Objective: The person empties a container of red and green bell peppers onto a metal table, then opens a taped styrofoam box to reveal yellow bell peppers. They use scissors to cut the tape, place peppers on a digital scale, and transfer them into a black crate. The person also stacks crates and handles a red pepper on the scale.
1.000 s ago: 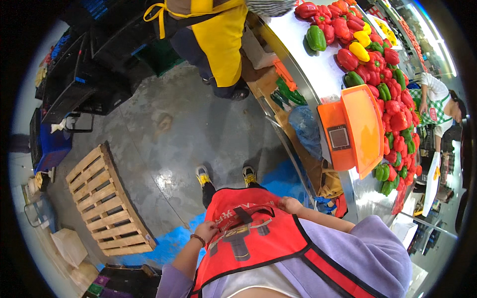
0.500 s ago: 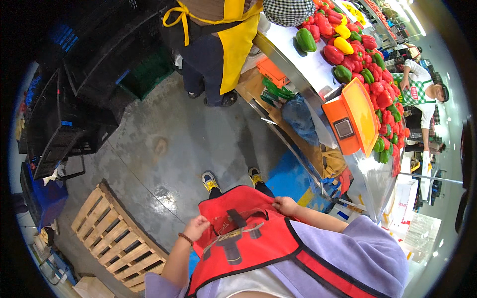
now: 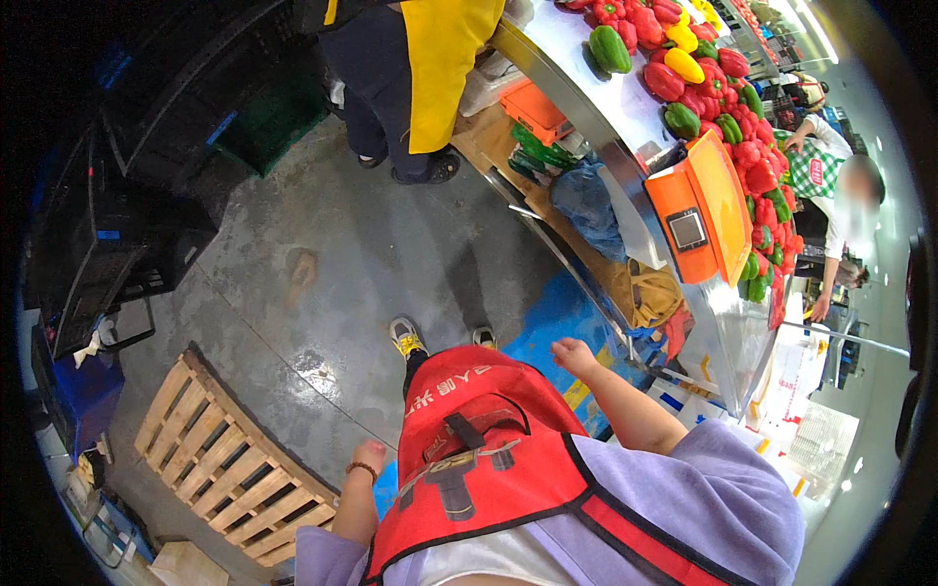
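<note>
A red apron (image 3: 489, 420) with black trim and a front pocket hangs over my front, above a lilac top. Beside its left edge is my left hand (image 3: 368, 455), with a beaded bracelet at the wrist. It is apart from the apron, and its fingers are turned out of sight. Off the apron's right side, over the blue floor patch, my right hand (image 3: 575, 358) has its fingers curled in, with nothing seen in them. Below the apron's hem my shoes (image 3: 406, 336) with yellow laces stand on the grey floor.
A wooden pallet (image 3: 230, 459) lies at left, near dark crates (image 3: 137, 234). On the right, a metal counter holds an orange scale (image 3: 699, 210) and piled bell peppers (image 3: 747, 146). A person in a yellow apron (image 3: 445, 73) stands ahead; another in green check (image 3: 813, 166) is across the counter.
Both hands have let go of the apron and moved outward, the left lower, the right higher. The apron's front has dropped flat. The view has shifted slightly.
</note>
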Demonstrator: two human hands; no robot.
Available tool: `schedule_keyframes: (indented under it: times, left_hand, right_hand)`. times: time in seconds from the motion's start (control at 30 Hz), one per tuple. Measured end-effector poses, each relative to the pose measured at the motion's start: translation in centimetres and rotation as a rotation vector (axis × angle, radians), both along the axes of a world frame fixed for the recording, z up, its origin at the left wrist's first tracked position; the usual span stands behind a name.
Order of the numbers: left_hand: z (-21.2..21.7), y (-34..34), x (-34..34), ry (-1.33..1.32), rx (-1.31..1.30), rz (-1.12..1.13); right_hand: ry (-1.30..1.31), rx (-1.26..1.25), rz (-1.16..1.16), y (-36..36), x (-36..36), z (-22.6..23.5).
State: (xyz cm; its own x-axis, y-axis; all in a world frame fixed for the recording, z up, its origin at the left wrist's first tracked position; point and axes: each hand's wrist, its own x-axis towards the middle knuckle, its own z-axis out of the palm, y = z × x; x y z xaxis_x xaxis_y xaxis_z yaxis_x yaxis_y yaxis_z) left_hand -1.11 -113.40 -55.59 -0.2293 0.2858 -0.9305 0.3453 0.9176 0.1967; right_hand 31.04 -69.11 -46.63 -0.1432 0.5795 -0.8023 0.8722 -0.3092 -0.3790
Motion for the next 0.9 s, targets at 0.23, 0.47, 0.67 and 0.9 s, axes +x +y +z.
schedule_keyframes:
  times: [0.23, 0.47, 0.67, 0.9]
  left_hand:
    - [2.8, -2.2, 6.8, -0.070, -0.095, 0.025]
    - [2.1, 6.8, 10.4, 0.045, 0.160, -0.112]
    - [5.5, 12.5, 10.2, -0.089, 0.322, 0.162]
    - [5.8, 12.7, 9.2, -0.095, 0.308, 0.521]
  right_hand:
    - [-0.010, -0.031, -0.014, 0.2, 9.7, -2.6]
    - [0.122, 0.086, -0.011, 3.4, 13.0, -1.1]
    - [0.153, 0.160, -0.134, 4.8, 19.1, 0.2]
    - [0.055, 0.133, -0.200, 3.6, 28.7, -2.2]
